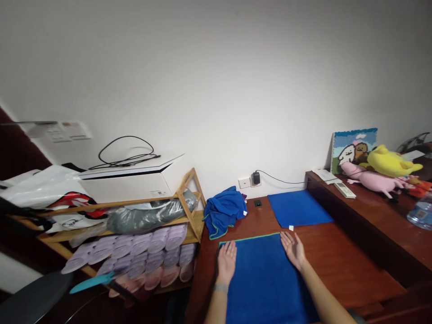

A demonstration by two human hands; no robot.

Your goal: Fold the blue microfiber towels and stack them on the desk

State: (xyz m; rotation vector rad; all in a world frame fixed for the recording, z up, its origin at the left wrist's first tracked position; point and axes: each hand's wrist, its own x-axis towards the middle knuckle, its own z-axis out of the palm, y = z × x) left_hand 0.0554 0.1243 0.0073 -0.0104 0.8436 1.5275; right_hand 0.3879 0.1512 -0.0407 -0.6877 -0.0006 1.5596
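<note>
A blue cloth (pixel 259 279) with a green edge lies spread flat on the brown wooden desk (pixel 351 265). My left hand (pixel 227 261) is at its far left corner, palm up, fingers stretched out. At the far right corner is my right hand (pixel 294 249), also palm up with its fingers apart. Neither hand holds anything; whether they touch the cloth I cannot tell. Beyond them, a second blue cloth (pixel 299 208) lies flat at the back right, a white tag on its near edge. A crumpled heap of blue cloth (pixel 224 211) sits at the back left.
Left of the desk stands a wooden rack (pixel 192 220) with lilac slippers (pixel 141 243) and a white box (pixel 135 182). To the right, a raised shelf (pixel 374 216) bears a remote control (pixel 344 190), plush toys (pixel 374 180) and a water bottle (pixel 421 211). A charger (pixel 256 178) is plugged into the wall.
</note>
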